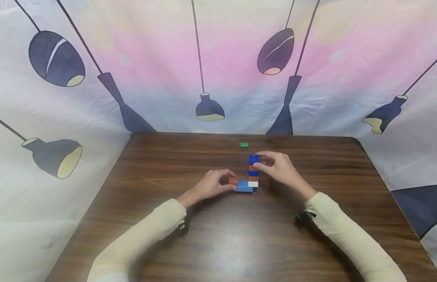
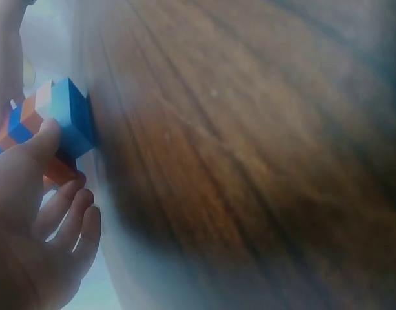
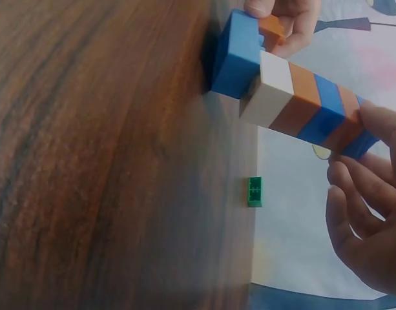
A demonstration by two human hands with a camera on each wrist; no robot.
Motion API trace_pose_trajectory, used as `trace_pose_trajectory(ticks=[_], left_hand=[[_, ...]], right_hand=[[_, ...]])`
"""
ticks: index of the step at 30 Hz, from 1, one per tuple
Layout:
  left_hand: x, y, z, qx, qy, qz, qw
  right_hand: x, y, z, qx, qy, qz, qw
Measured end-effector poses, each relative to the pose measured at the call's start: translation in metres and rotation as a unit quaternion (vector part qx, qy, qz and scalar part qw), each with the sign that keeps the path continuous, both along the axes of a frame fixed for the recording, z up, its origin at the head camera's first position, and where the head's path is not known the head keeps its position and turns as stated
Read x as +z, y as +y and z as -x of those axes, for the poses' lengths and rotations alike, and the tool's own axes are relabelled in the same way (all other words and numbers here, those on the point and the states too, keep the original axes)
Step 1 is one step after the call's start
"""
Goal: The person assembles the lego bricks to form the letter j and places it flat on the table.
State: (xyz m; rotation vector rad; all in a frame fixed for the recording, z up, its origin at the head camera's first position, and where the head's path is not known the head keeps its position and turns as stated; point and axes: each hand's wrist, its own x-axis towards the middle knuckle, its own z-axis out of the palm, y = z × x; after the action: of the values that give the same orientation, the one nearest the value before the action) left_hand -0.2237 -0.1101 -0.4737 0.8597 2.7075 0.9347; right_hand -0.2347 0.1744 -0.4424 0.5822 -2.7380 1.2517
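Note:
A light blue toy brick (image 1: pixel 244 189) lies low on the table as the base of a build. On its left end sits an orange brick (image 1: pixel 234 180). From its right end rises a tower: a white brick (image 3: pixel 269 90) at the bottom, then alternating orange and dark blue ones, topped by a dark blue brick (image 1: pixel 254 159). My left hand (image 1: pixel 211 184) grips the left end, thumb against the light blue brick and fingers around the orange one. With thumb and fingers, my right hand (image 1: pixel 280 170) pinches the upper part of the tower. The white brick overhangs the base's end.
A small green brick (image 1: pixel 244 145) lies by itself behind the tower, towards the table's far edge. The brown wooden table (image 1: pixel 218 243) meets a cloth backdrop (image 1: pixel 169 58) printed with hanging lamps at the back and sides.

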Motion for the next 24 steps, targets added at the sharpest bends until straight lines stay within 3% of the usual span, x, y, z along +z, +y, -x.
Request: trace_pose_trajectory(ticks=[17,24], left_hand=[[-0.004,-0.001,0.011,-0.001,-0.016,-0.021,0.9997],[-0.006,-0.001,0.012,0.017,-0.019,-0.042,0.9988]], right_hand=[[-0.011,-0.003,0.011,-0.024,0.015,0.024,0.9993],[-0.016,-0.004,0.016,-0.032,0.0,0.039,0.9987]])
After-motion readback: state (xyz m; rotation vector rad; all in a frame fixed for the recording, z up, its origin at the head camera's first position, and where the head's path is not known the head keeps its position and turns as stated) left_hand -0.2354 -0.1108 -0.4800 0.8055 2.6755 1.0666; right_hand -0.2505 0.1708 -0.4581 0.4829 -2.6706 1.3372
